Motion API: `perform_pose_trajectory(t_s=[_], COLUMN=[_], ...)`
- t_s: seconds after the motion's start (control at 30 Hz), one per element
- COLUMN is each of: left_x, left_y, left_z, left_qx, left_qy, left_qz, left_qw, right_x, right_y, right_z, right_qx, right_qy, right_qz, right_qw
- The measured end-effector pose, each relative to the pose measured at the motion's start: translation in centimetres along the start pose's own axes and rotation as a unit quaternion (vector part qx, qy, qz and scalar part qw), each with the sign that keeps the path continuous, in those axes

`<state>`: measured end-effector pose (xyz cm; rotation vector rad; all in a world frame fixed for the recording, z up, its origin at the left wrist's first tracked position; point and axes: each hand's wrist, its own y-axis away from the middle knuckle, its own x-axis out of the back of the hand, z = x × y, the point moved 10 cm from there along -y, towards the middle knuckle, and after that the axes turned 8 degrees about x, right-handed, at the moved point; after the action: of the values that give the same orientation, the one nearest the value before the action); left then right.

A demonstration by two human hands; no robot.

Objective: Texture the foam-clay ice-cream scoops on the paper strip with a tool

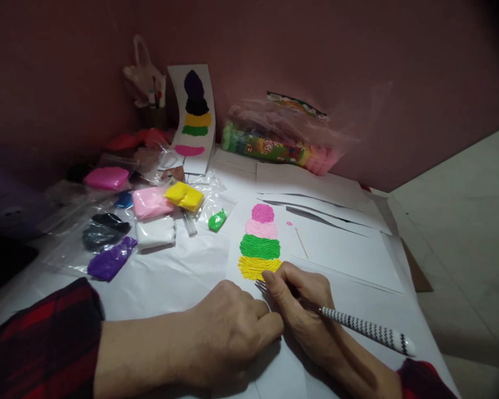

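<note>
My right hand (301,296) grips a fork (368,327) with a black-and-white zigzag handle. Its tines touch or sit just by the lower edge of a yellow clay band (258,267). Above that band lie a green clay band (260,247), a light pink one (261,228) and a darker pink one (263,213), stacked on a white sheet (233,249). Ridged lines run across the clay. My left hand (237,327) rests on the paper below, its fingers curled closed; what may be inside them is hidden.
Clay packets, among them a purple one (111,259), a white one (156,231) and a yellow one (184,196), lie at left. A card with clay bands (196,123) leans on the wall. Behind lies a clear bag of clay (278,147). A toothpick (301,244) lies right of the bands.
</note>
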<state>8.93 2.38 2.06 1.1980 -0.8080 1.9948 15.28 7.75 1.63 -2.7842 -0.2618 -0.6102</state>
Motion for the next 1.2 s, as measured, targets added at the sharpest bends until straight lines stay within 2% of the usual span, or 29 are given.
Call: perform_pose_trajectory(t_s=[0.63,1.2], left_x=[0.46,0.46], left_y=[0.22,0.19], left_z=[-0.1,-0.21], left_qx=[0.001,0.003], left_qy=[0.009,0.007], left_qz=[0.032,0.032], left_qw=[0.999,0.999], right_x=[-0.05,-0.03], right_y=[-0.2,-0.12], right_z=[-0.22,-0.28], right_qx=[0.01,0.02], right_qy=[0.001,0.007], right_qz=[-0.002,-0.001], right_qw=[1.0,1.0])
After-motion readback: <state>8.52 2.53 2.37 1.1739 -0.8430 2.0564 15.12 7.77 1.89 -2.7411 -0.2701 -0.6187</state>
